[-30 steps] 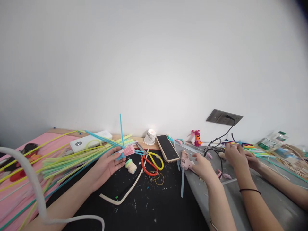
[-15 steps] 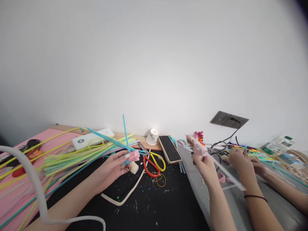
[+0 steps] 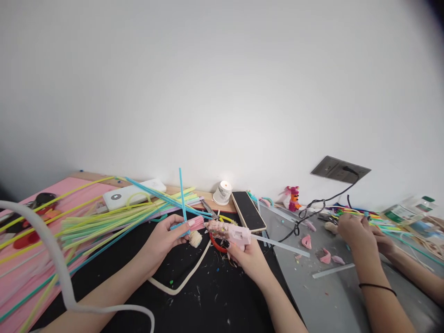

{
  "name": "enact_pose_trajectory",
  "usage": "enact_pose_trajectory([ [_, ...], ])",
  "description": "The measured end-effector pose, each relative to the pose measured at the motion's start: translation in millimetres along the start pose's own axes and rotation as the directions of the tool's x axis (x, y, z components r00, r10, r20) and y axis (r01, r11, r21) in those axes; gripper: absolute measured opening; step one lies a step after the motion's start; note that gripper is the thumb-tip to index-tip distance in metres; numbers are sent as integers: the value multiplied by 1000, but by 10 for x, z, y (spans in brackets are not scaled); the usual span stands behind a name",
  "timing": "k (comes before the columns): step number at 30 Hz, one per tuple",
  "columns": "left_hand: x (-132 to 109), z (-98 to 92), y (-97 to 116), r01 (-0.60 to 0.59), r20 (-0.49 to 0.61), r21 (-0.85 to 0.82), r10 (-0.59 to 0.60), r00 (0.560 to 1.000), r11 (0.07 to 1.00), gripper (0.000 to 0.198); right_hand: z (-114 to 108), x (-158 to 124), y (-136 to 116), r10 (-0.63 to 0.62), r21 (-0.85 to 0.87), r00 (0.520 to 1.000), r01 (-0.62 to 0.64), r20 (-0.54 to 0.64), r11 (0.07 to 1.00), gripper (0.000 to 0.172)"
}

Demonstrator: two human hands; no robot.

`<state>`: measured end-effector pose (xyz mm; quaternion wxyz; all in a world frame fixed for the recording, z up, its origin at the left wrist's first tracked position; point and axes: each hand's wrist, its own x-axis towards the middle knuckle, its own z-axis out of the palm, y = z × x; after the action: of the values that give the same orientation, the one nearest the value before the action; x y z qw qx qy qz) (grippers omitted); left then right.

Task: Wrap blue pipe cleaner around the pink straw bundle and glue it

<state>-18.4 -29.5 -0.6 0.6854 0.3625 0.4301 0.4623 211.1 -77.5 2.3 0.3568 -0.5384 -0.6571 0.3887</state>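
Observation:
My left hand (image 3: pixel 169 238) pinches a pink and blue pipe-cleaner piece (image 3: pixel 196 224), from which one blue stem stands upright. A cream fuzzy bundle (image 3: pixel 195 239) sits just below its fingertips. My right hand (image 3: pixel 244 256) is closed around a pale pink hot glue gun (image 3: pixel 239 236), with a clear glue stick (image 3: pixel 280 244) jutting from its back end. The gun's crusted nozzle points left and is at or very near the pink end; I cannot tell whether they touch. Behind the gun, pliers (image 3: pixel 219 243) with red and yellow handles are partly hidden.
Pipe cleaners (image 3: pixel 93 226) and a white power bank (image 3: pixel 133 194) lie at left. A paper cup (image 3: pixel 222 192) and a phone (image 3: pixel 249 211) are near the wall. Another person's hands (image 3: pixel 357 233) work at right, near a black cord (image 3: pixel 322 202). A pale cable crosses the left foreground.
My right hand has brought the glue gun left and down, from over the grey table to the pink piece. My left hand stays nearly in place. The view has shifted slightly.

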Motion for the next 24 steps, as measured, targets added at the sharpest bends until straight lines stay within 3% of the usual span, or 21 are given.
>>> enact_pose_trajectory([
  [7, 6, 1, -19, -6, 8, 39, 6, 1000, 999, 32, 25, -10, -45, 5, -28, 997, -8, -79, 1000, 31],
  [19, 21, -27, -47, -26, 37, 100, 23, 999, 995, 33, 57, -12, 17, 30, -11, 997, -30, -65, 999, 20],
  [24, 18, -25, -51, -42, 88, 68, 36, 995, 997, 27, 64, -6, 21, -27, -124, 993, 13, -116, 992, 21],
])
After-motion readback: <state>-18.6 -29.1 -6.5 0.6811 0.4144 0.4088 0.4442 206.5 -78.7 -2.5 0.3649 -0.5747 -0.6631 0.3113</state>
